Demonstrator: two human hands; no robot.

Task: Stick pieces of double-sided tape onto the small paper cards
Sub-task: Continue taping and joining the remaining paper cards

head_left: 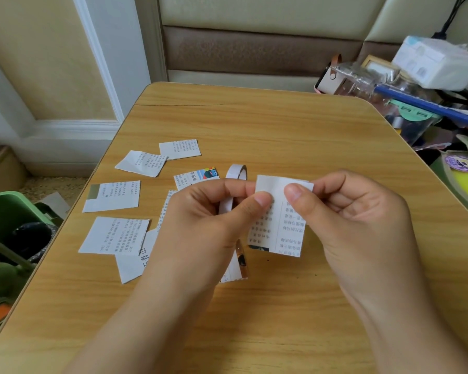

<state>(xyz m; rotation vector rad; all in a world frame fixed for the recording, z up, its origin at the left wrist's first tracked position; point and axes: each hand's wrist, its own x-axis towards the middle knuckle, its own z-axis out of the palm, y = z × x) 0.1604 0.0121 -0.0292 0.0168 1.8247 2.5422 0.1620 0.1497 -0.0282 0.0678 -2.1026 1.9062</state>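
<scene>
Head view. The left hand (200,211) and the right hand (354,211) meet above the middle of the desk (281,125), both pinching one small paper card (277,228) at its upper edge. The left thumb lies on the card's upper left part; the right thumb presses on its top, with the right fingers curled behind. The card hangs downward from the pinch, printed columns facing the camera and a blank white band across its top. The left hand also carries the roll of double-sided tape (234,182): the white ring rises above the left fingers, and a strip of it shows below them, just left of the card. Whether tape already adheres to the held card cannot be told.

Further cards lie flat on the desk to the left of the hands: two overlapping near the far side (180,149) (141,163), one with a coloured picture (197,178) just behind the left fingers, one with a dark corner (112,197), and a larger sheet (114,236) nearest the left edge; more paper is partly hidden beneath the left hand. A green bin (8,211) stands on the floor at the left. A heap of clutter (416,85) with a blue rod and a white box occupies the far right corner.
</scene>
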